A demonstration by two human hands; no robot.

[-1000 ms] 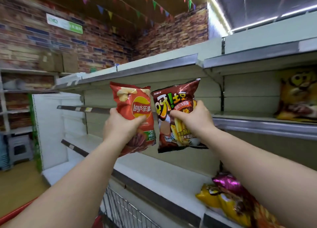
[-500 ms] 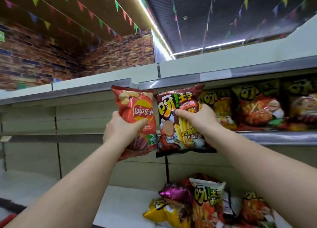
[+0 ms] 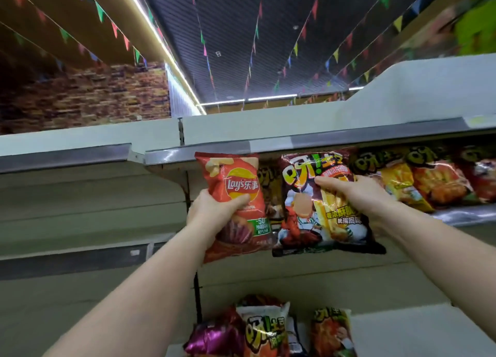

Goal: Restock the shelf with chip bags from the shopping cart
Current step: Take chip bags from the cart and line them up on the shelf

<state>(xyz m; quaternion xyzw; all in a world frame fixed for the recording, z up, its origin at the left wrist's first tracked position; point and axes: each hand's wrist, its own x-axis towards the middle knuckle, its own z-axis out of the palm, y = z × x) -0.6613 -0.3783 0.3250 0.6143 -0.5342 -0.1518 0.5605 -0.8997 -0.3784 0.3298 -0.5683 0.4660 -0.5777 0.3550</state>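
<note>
Hands, gripping a red Lay's bag and brown bag, have swung right to the stocked shelf, ready for placing

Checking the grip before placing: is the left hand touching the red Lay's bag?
Touching. The head view shows the left hand gripping the red Lay's bag, thumb pressed across its front below the logo.

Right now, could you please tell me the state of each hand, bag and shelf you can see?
Left hand: grips the red Lay's bag, upright.
Right hand: grips the dark brown bag, upright.
Upper shelf: stocked with bags on the right.
Lower shelf: holds several bags.
</note>
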